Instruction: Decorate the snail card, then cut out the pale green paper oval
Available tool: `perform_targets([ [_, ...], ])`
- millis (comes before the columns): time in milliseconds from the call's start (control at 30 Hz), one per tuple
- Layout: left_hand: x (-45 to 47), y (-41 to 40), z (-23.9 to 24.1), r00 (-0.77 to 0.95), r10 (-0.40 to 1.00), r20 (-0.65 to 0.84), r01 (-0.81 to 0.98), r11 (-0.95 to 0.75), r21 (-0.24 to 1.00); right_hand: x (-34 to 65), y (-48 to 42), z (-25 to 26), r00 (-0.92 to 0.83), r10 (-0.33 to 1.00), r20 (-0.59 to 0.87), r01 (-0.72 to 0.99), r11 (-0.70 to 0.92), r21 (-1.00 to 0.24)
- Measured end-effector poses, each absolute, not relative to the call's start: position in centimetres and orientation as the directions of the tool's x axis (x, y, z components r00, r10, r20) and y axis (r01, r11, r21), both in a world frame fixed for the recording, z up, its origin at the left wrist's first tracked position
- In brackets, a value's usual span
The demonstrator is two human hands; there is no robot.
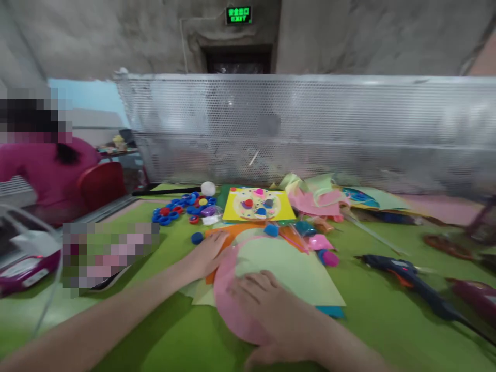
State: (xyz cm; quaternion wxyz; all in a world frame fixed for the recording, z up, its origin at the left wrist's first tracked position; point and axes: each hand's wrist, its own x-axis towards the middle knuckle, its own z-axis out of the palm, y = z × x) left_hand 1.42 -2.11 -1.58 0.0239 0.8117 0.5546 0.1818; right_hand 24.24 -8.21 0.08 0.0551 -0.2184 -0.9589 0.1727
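My left hand (206, 255) lies flat with fingers stretched out on the orange paper (228, 233) at the left edge of a paper stack. My right hand (271, 305) rests palm down, fingers apart, on a pink paper circle (228, 305) that sits under a light green sheet (294, 271). Neither hand grips anything. A blue bottle cap (197, 238) lies just beyond my left fingers.
A pile of blue and red caps (182, 209), a yellow card with glued decorations (258, 205) and loose coloured paper (321, 199) lie further back. A glue gun (406, 276) rests at the right. A perforated metal screen (310, 129) borders the green table (174, 330). A person in pink sits at the left.
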Motion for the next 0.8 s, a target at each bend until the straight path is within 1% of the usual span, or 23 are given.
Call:
perform_targets([
  [133, 1.1, -2.1, -2.2, 0.321, 0.918, 0.234, 0.888, -0.377, 0.262, 24.4, -7.6, -0.2, -0.865, 0.501, 0.019, 0.482, 0.841, -0.246],
  [267, 1.0, -2.2, -1.9, 0.336, 0.92, 0.203, 0.879, -0.383, 0.282, 24.9, -7.0, 0.1, -0.858, 0.513, 0.03, 0.497, 0.843, -0.206],
  [333, 0.9, -2.3, -1.6, 0.346, 0.921, 0.181, 0.875, -0.386, 0.293, 25.2, -7.0, 0.5, -0.852, 0.521, 0.053, 0.503, 0.841, -0.199],
  [400, 0.8, -2.4, -1.4, 0.357, 0.922, 0.151, 0.87, -0.387, 0.305, 25.5, -6.9, 0.9, -0.834, 0.548, 0.058, 0.525, 0.822, -0.219],
  [467, 0.6, -2.4, -1.4, 0.361, 0.926, 0.112, 0.87, -0.378, 0.317, 25.8, -6.9, 1.3, -0.813, 0.581, 0.038, 0.556, 0.794, -0.245],
  [567, 0.6, -2.3, -1.8, 0.352, 0.934, 0.062, 0.877, -0.352, 0.327, 25.9, -6.9, 1.4, -0.788, 0.616, 0.004, 0.599, 0.768, -0.225],
  [633, 0.7, -2.4, -2.1, 0.341, 0.939, 0.041, 0.884, -0.336, 0.326, 25.8, -7.1, 1.2, -0.802, 0.597, 0.0, 0.582, 0.783, -0.218],
  [733, 1.2, -2.9, -1.9, 0.326, 0.945, 0.018, 0.897, -0.315, 0.311, 25.4, -7.6, 0.6, -0.846, 0.533, 0.018, 0.515, 0.826, -0.231],
  [800, 1.4, -3.3, -1.4, 0.314, 0.949, 0.008, 0.905, -0.302, 0.299, 25.1, -7.7, 0.3, -0.86, 0.51, 0.024, 0.495, 0.844, -0.205],
])
